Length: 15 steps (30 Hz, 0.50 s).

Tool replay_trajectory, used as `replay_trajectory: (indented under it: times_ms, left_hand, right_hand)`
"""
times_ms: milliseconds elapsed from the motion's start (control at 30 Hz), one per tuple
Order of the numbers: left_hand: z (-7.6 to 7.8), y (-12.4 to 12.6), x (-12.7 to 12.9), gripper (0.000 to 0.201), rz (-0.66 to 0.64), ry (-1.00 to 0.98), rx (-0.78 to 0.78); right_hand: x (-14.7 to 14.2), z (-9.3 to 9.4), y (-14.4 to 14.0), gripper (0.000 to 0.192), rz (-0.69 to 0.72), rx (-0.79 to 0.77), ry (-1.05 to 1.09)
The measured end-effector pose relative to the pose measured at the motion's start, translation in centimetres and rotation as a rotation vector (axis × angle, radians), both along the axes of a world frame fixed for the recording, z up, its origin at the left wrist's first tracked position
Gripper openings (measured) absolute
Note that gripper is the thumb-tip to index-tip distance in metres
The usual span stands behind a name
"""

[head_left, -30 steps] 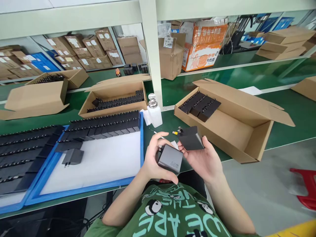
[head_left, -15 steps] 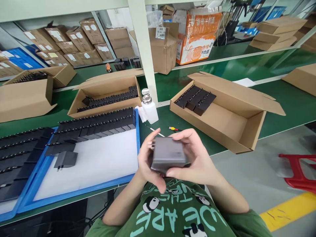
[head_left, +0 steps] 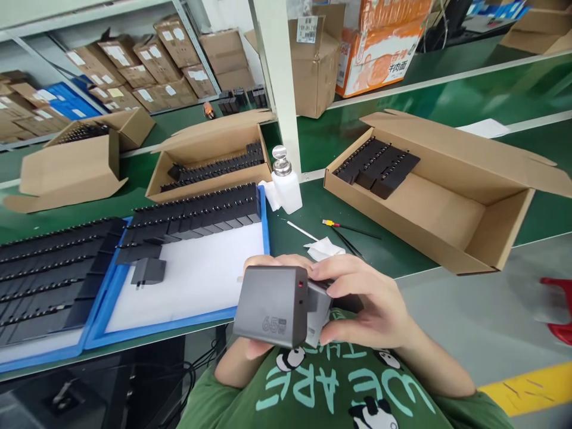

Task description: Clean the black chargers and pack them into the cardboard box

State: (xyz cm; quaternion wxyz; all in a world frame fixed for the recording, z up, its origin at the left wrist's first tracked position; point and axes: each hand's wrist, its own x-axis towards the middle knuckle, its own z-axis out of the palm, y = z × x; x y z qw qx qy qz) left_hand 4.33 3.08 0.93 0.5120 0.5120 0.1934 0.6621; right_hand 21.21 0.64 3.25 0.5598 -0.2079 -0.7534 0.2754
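A long green surface (head_left: 429, 131) runs through a stockroom lined with stacked cartons (head_left: 147, 53). On it sit an open cardboard box (head_left: 451, 196) partly filled with black chargers, blue trays (head_left: 179, 325) holding rows of them, and a white pump bottle (head_left: 285, 182). Close to the chest, a grey charger (head_left: 271, 307) marked 65 is held up, the left hand (head_left: 268, 274) behind it and the right hand (head_left: 370, 304) beside it, each grip clamped on the charger.

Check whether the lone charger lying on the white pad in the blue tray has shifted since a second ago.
No. The lone charger lies just below the left end of the charger row, as before; only the camera moved.
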Motion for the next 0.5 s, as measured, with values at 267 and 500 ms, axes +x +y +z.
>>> replay_trajectory:
  times_ms: [267,500]
  left_hand:
    - [1.1,-1.7,0.3,0.081,0.089,-0.005,0.036]
    - [-0.1,-0.6,0.4,0.098,0.081,-0.054,0.246]
  right_hand:
    - [0.0,0.2,0.6,0.026,-0.009,0.214,-0.146]
    - [-0.1,0.1,0.7,0.019,-0.006,0.280,-0.192]
